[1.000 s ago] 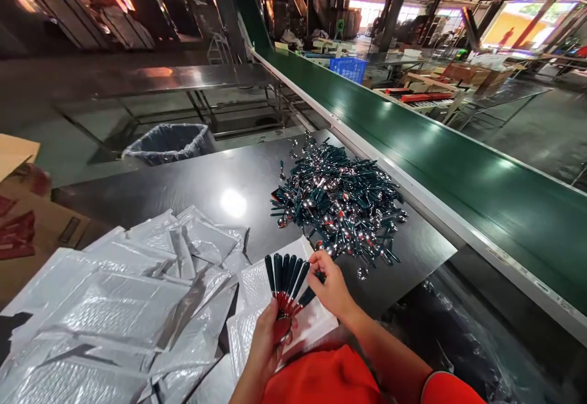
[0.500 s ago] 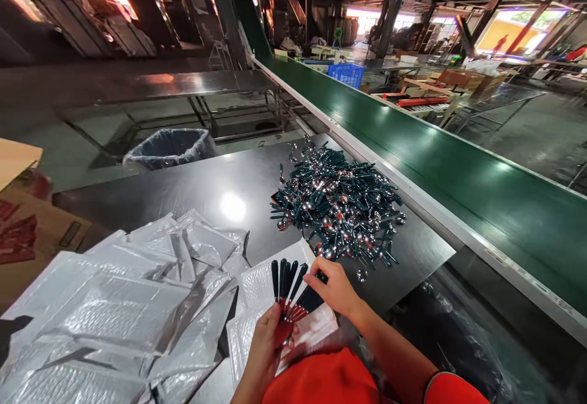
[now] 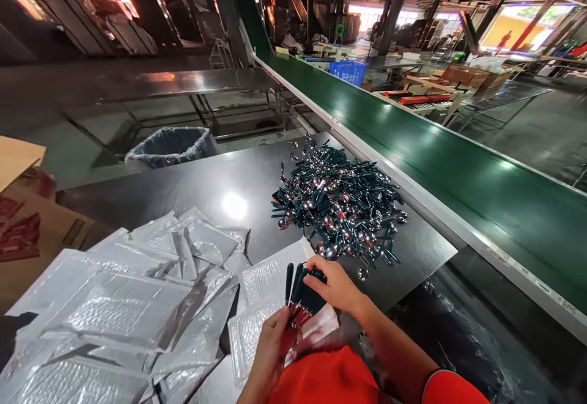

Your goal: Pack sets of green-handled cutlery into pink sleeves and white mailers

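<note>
The left hand (image 3: 270, 349) is gripping a bunch of dark-handled spoons (image 3: 302, 300), its fingers (image 3: 277, 334) curled around the stems, while the right hand (image 3: 332, 285) is pinching the handles, fingers (image 3: 316, 266) pressed together. The bunch is hovering over a silver bubble mailer (image 3: 261, 297) on the counter (image 3: 183, 193). A heap of spoons (image 3: 339, 205) is lying at 12 o'clock.

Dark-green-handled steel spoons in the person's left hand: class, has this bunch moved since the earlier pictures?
Yes: the bunch of dark-green-handled steel spoons has shifted rightward, nearer below the loose heap of spoons, which stays put.
</note>
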The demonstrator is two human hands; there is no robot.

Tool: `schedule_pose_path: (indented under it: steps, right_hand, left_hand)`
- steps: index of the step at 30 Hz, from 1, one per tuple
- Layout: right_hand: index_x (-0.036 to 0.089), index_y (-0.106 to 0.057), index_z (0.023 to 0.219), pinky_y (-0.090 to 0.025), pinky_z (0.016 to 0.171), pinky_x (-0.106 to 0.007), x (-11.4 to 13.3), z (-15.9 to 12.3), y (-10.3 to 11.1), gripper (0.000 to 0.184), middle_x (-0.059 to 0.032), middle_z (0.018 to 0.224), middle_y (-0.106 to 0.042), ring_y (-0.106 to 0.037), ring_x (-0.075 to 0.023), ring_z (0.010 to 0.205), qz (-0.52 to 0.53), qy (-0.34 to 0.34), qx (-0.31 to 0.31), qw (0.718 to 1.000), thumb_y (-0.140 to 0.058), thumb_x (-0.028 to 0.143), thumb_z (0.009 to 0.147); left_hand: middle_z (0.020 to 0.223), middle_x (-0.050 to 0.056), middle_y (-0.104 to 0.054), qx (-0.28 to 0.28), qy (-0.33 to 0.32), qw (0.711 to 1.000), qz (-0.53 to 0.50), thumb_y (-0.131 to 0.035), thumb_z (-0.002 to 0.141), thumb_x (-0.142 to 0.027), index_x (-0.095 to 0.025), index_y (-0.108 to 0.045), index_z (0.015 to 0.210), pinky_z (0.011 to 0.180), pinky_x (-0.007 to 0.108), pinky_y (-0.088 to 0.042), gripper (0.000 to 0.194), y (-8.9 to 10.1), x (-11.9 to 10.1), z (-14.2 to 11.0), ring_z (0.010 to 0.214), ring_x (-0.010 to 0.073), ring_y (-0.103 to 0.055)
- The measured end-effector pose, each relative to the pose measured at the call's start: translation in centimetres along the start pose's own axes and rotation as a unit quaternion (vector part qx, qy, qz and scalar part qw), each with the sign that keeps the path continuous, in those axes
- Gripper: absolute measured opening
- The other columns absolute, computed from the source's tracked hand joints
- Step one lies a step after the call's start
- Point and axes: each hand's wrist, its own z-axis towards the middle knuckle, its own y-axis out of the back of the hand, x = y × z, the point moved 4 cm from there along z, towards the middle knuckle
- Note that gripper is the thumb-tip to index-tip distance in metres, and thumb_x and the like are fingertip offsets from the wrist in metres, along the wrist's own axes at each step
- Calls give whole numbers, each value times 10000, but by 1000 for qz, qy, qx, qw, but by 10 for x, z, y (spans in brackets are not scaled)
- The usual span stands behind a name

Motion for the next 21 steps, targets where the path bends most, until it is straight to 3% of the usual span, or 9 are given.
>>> schedule_pose_path:
  steps: [3, 5, 9, 11, 13, 15, 19, 21]
  right_hand:
    - [211, -559, 1191, -470, 817, -313, -3, -1, 1, 350, -65, 1022, -695, -651, -226, 933, -5, -47, -6, 999, -575, 401, 898]
    - [214, -560, 1242, -463, 889, -326, -2, -2, -1, 342, -84, 1137, -690, -643, -227, 1028, 9, -33, -9, 999, -507, 340, 929]
    - [213, -664, 1040, -473, 854, -293, -7, 0, -14, 215, -45, 989, -725, -659, -189, 905, 24, -6, -22, 999, -502, 277, 915]
    - [211, -676, 975, -487, 787, -264, -26, 5, -18, 204, -17, 884, -720, -663, -170, 827, 40, -84, -36, 995, -523, 335, 922]
    - [217, -661, 1055, -496, 748, -252, -59, 6, -15, 312, -17, 898, -718, -675, -161, 832, 41, -212, -65, 974, -413, 393, 985]
    - [217, -618, 1167, -500, 765, -275, -97, -1, -4, 380, -57, 1007, -708, -682, -175, 905, 5, -332, -106, 937, -299, 369, 1025]
    - [103, -616, 1143, -463, 926, -429, -165, -40, 19, 266, -208, 1208, -608, -615, -297, 1131, -90, -495, -142, 853, -506, 261, 960]
    - [91, -603, 1162, -469, 945, -480, -186, -62, 23, 282, -184, 1204, -612, -613, -292, 1119, -118, -554, -138, 813, -564, 268, 945]
  left_hand:
    - [544, 2, -615, 8, -5, 1000, 16, -776, 635, -619, -143, -640, 759, 326, 166, -265, 509, -1, 4, -1, 401, 82, -466]
    - [547, 11, -624, -8, 5, 1000, 26, -778, 601, -651, -139, -651, 774, 327, 169, -251, 555, 0, 6, -1, 401, 87, -469]
    - [491, 4, -582, -52, 27, 998, 37, -686, 626, -743, -131, -668, 784, 331, 166, -216, 633, 2, 10, -1, 370, 73, -420]
    - [471, -7, -558, -73, 33, 996, 39, -692, 628, -736, -131, -664, 769, 335, 152, -207, 622, 3, 10, -3, 366, 60, -401]
    - [482, -6, -564, -89, 37, 995, 34, -721, 614, -717, -134, -652, 752, 344, 144, -239, 603, 5, 9, -4, 384, 61, -421]
    - [507, -1, -581, -98, 42, 994, 12, -739, 601, -710, -140, -635, 730, 343, 145, -263, 593, 9, 6, -5, 393, 63, -434]
    - [512, -12, -562, -115, 36, 992, -37, -766, 582, -688, -149, -618, 705, 315, 145, -235, 572, 20, -1, -5, 372, 54, -407]
    - [520, -18, -555, -125, 24, 991, -48, -775, 587, -670, -154, -614, 702, 313, 141, -238, 553, 25, -3, -5, 376, 51, -409]
